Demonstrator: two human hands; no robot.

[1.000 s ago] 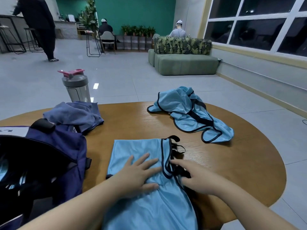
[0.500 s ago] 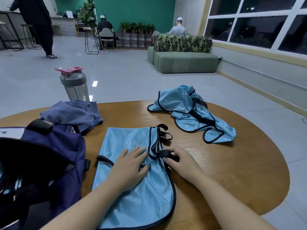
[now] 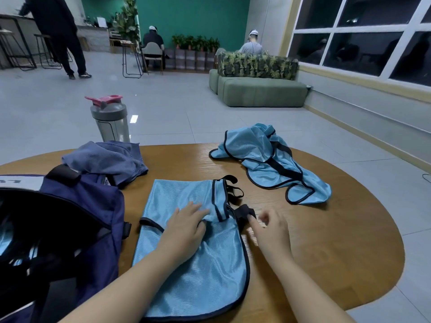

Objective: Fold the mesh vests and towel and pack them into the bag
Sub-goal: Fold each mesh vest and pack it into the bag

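Observation:
A light-blue mesh vest [image 3: 198, 264] with black trim lies flat on the round wooden table [image 3: 338, 241] in front of me. My left hand [image 3: 184, 231] rests on its middle and pinches a bunched fold of the cloth between fingers and thumb. My right hand [image 3: 270, 231], blurred, is just right of the vest, and its index fingertip touches the vest's black strap [image 3: 243, 212]. A second mesh vest [image 3: 268, 159] lies crumpled at the table's far right. A blue-grey towel [image 3: 107, 159] lies crumpled at the far left, against the open navy bag [image 3: 81, 217].
A grey shaker bottle [image 3: 110, 120] with a pink lid stands behind the towel at the table's far edge. Beyond the table are a tiled floor, a green sofa [image 3: 258, 90], stools, two seated people and one standing person.
The view has shifted a little. My left hand went from lying flat to bunching the vest's cloth. My right hand pulled back slightly and loosened on the black strap.

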